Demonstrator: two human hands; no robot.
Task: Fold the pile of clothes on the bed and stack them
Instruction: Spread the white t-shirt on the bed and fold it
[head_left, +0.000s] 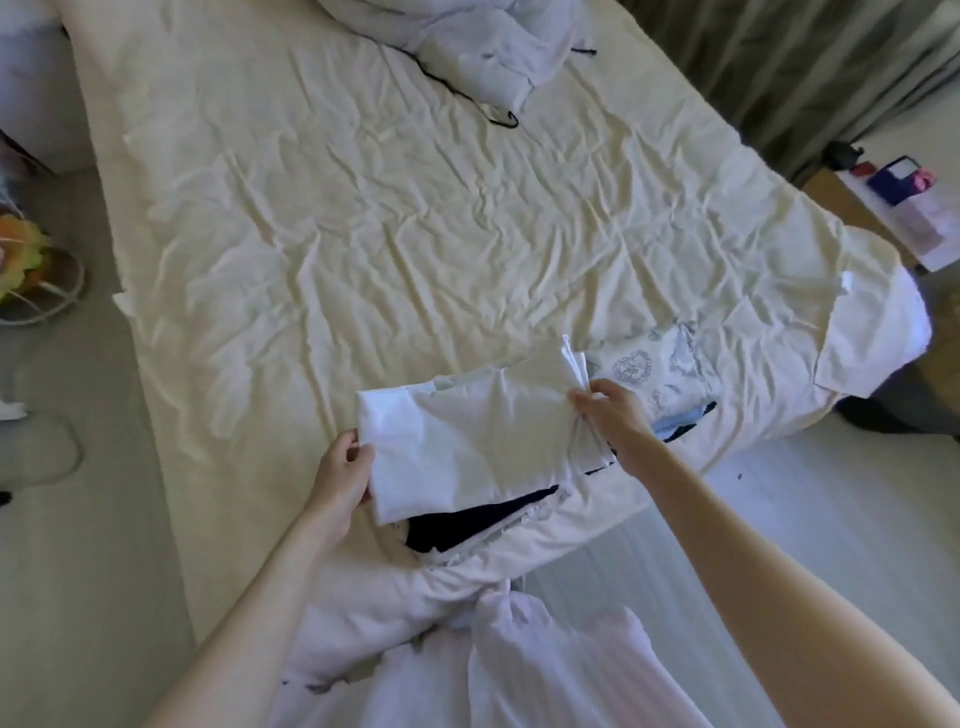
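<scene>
A folded white garment (467, 436) hangs just above the near edge of the bed (363, 234), held between both hands. My left hand (343, 478) grips its left edge, thumb on top. My right hand (608, 415) pinches its right edge, where several layers bunch. Under it lies a dark navy garment (467, 525). To the right sits a folded white piece with a grey heart print (649, 374), over blue and dark cloth. A bundle of white clothes (483, 47) with a dark cord lies at the far end of the bed.
A cream wrinkled sheet covers the bed. A white pillowcase (872, 338) hangs off the right corner. A bedside table (893, 202) with a purple object stands at right, curtains behind. A colourful item in a wire ring (31, 270) is on the floor, left.
</scene>
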